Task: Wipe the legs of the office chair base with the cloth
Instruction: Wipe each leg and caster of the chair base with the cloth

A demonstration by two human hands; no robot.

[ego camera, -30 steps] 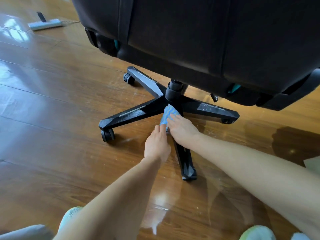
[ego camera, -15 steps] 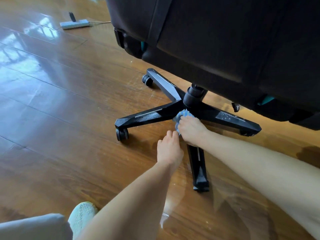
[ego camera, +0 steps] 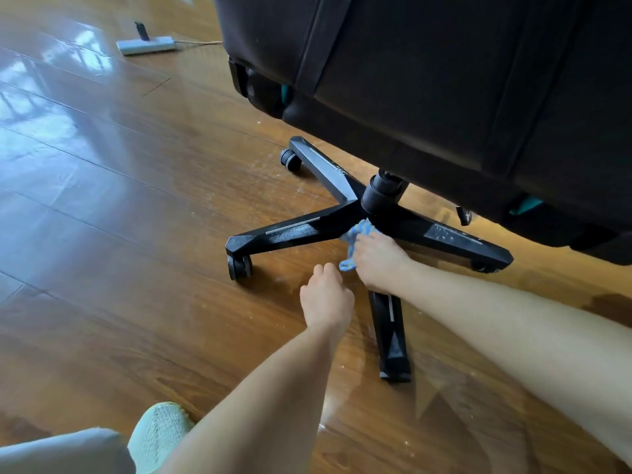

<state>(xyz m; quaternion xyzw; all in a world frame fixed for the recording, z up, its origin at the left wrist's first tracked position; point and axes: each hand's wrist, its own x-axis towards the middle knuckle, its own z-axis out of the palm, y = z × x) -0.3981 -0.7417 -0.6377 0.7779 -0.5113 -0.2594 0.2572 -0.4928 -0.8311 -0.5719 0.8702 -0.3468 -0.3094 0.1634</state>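
Observation:
A black star-shaped chair base (ego camera: 294, 232) with castors stands on the wooden floor under a black office chair seat (ego camera: 444, 80). My right hand (ego camera: 379, 260) grips a blue cloth (ego camera: 355, 239) and presses it on the near leg (ego camera: 390, 333), close to the hub (ego camera: 381, 196). My left hand (ego camera: 326, 299) hovers over the floor just left of that leg, fingers curled and holding nothing. The far-left leg (ego camera: 321, 165) carries pale dust marks. The right leg (ego camera: 455, 239) also looks dusty.
Glossy wooden floor (ego camera: 119, 200) stretches to the left. A grey power strip (ego camera: 145, 44) with a plug lies at the back left. My pale green sock (ego camera: 157, 432) and grey trouser knee (ego camera: 58, 453) sit at the bottom left. The seat overhangs the hub.
My view has shifted left, so the chair sits further right in frame. My right hand with the cloth stays near the hub on the near leg; my left hand has drawn back slightly and curled.

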